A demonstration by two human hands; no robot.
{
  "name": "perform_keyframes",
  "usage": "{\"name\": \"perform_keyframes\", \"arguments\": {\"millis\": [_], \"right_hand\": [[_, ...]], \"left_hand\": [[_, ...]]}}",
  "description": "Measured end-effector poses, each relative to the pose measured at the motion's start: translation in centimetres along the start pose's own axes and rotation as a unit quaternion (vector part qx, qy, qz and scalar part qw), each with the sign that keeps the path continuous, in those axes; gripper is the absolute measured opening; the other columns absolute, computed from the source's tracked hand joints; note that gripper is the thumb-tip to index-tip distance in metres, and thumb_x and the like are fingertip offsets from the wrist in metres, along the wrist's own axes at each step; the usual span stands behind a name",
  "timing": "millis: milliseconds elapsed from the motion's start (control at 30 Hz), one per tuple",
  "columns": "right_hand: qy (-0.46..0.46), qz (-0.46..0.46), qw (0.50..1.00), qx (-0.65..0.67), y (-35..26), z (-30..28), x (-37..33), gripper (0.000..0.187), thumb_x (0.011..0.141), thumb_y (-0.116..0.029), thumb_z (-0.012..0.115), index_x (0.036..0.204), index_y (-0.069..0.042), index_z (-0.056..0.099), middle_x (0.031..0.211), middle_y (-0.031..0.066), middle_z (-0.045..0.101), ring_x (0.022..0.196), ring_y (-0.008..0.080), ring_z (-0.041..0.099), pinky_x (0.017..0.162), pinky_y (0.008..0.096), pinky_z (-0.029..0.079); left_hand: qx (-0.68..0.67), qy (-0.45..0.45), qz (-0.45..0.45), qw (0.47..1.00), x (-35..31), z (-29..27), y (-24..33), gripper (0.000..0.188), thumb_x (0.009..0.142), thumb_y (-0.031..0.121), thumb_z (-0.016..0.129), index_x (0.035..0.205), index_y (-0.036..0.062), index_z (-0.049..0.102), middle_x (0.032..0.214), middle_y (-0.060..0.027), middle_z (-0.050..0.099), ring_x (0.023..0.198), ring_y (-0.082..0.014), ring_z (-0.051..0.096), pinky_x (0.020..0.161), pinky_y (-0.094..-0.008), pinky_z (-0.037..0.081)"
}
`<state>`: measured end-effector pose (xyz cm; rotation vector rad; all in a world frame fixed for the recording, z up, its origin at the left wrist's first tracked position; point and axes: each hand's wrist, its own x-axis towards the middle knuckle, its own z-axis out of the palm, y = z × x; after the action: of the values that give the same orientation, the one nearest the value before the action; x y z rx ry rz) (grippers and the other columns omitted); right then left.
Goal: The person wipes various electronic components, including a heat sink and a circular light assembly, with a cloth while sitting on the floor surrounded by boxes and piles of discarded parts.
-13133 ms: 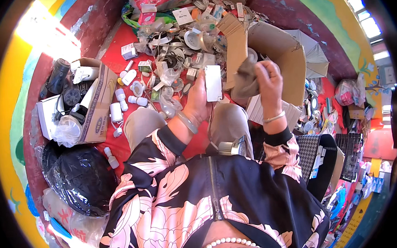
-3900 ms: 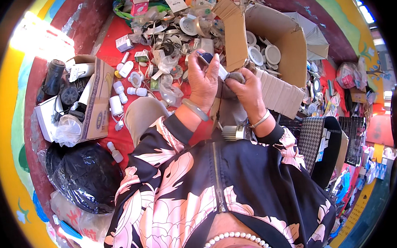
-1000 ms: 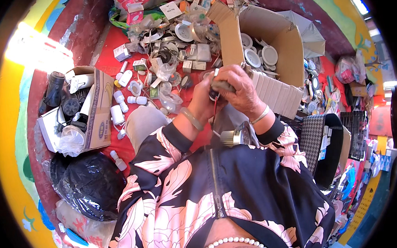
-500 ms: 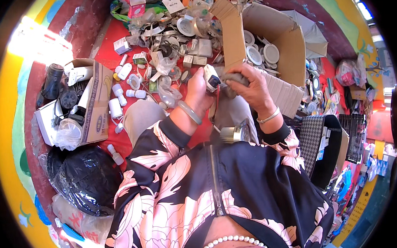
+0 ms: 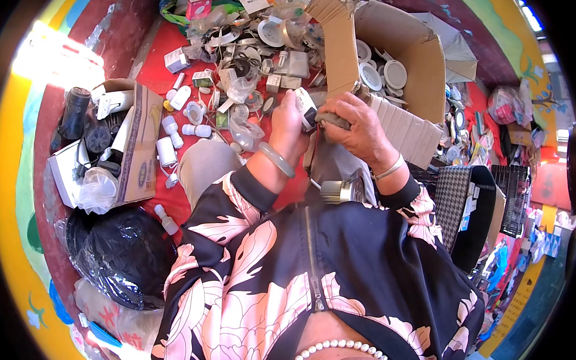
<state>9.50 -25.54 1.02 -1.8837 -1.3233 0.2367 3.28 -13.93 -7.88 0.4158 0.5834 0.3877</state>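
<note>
My left hand (image 5: 288,124) is closed around a small white box-shaped piece (image 5: 305,107) with a dark end, which looks like a lamp driver. My right hand (image 5: 357,123) grips a rough grey-brown stone-like lump (image 5: 334,120), held right beside the dark end; whether they touch I cannot tell. Below, a silvery ribbed lamp housing (image 5: 339,191) lies at my lap, against the jacket. A red and a pale wire run down between the box piece and this housing, partly hidden by my hands. Bangles circle both wrists.
A cardboard box (image 5: 423,54) holding round white lamp panels (image 5: 395,74) stands at the far right. Ahead lies a heap of lamps, small cartons and plastic bags. Left are another filled carton (image 5: 137,144), white bulbs (image 5: 166,152) and a black plastic bag (image 5: 122,259). A checked box (image 5: 457,202) stands right.
My right hand has shifted slightly left and down with the lump, closer to the dark end of the white piece. The left hand keeps its hold, with the piece tilted a little differently.
</note>
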Motion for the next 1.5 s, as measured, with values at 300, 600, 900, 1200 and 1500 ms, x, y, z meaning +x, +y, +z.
{"name": "perform_keyframes", "arguments": {"millis": [300, 600, 900, 1200, 1500], "right_hand": [[0.016, 0.063, 0.998, 0.02, 0.4, 0.4, 0.1, 0.017, 0.071, -0.004, 0.067, 0.088, -0.001, 0.063, 0.087, 0.0133, 0.061, 0.083, 0.03, 0.059, 0.073, 0.0343, 0.047], [0.092, 0.068, 0.992, -0.058, 0.6, 1.8, -0.8, 0.019, 0.07, -0.01, 0.068, 0.086, -0.003, 0.059, 0.082, 0.0146, 0.061, 0.079, 0.0319, 0.06, 0.07, 0.0363, 0.048], [0.053, -0.112, 0.989, -0.074, 1.2, 0.9, -0.2, 0.02, 0.065, -0.004, 0.069, 0.082, -0.004, 0.057, 0.078, 0.0119, 0.056, 0.076, 0.0313, 0.057, 0.069, 0.0376, 0.047], [0.123, 0.201, 0.922, 0.309, 3.0, -0.6, 0.0, 0.012, 0.078, -0.003, 0.065, 0.089, -0.001, 0.062, 0.08, 0.0001, 0.059, 0.077, 0.0076, 0.053, 0.068, 0.025, 0.045], [0.01, 0.093, 0.99, 0.109, 1.4, -1.0, -0.5, 0.017, 0.076, -0.004, 0.066, 0.093, -0.002, 0.062, 0.085, 0.0042, 0.062, 0.078, 0.0117, 0.056, 0.073, 0.0249, 0.045]], "left_hand": [[0.113, 0.024, 0.183, 0.976, 0.0, 0.1, -0.3, 0.036, 0.099, 0.035, 0.035, 0.084, 0.0045, 0.049, 0.071, -0.0031, 0.05, 0.06, -0.0131, 0.049, 0.056, -0.0289, 0.042], [0.287, 0.093, 0.297, 0.906, -0.3, 0.5, -0.4, 0.037, 0.098, 0.036, 0.038, 0.085, 0.0018, 0.047, 0.07, -0.0041, 0.05, 0.061, -0.0117, 0.048, 0.056, -0.028, 0.041], [0.16, -0.014, 0.18, 0.97, -0.4, 0.5, 0.1, 0.033, 0.098, 0.032, 0.039, 0.086, 0.0045, 0.053, 0.072, -0.0023, 0.053, 0.062, -0.0116, 0.051, 0.056, -0.0278, 0.042], [0.018, 0.0, 0.006, 1.0, 0.0, 0.2, 0.7, 0.03, 0.097, 0.03, 0.038, 0.092, 0.0039, 0.053, 0.077, -0.0087, 0.06, 0.066, -0.019, 0.06, 0.062, -0.0312, 0.049], [0.039, -0.029, 0.0, 0.999, -0.3, 0.3, 1.5, 0.032, 0.096, 0.031, 0.039, 0.1, 0.0008, 0.049, 0.089, -0.0201, 0.064, 0.074, -0.027, 0.064, 0.069, -0.0365, 0.052]]}}
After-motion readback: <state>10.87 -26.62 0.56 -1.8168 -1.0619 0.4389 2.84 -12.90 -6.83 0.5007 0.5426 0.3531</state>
